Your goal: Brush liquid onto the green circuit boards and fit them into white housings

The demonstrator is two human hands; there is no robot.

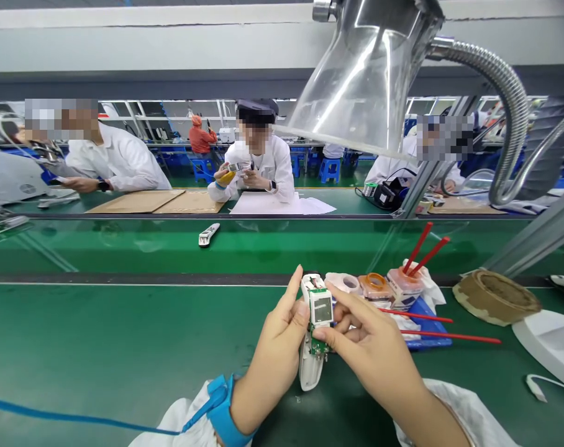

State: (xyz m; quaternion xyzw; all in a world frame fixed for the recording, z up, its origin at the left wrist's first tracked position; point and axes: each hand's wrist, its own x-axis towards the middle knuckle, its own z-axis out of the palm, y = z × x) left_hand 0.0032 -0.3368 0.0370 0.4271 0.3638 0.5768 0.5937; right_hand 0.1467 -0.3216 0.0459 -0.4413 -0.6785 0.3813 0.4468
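In the head view, an opened white handheld device (311,366) stands nearly upright between my hands, tilted a little. A green circuit board (317,343) and a small grey display (322,309) in a white frame show inside its housing. My left hand (282,329) grips the device's left side, thumb against the edge and index finger stretched upward. From the right, my right hand (363,323) holds it with thumb and index finger at the display and board; its other fingers are curled, partly hidden. A blue wrist strap (226,410) circles my left wrist.
Beyond my right hand are small jars (376,288), red sticks (431,256), a blue tray (424,340) and a tape roll (496,297). A clear lamp shade (356,87) hangs above. Another device (209,235) lies on the green strip ahead. Co-workers (258,158) sit opposite.
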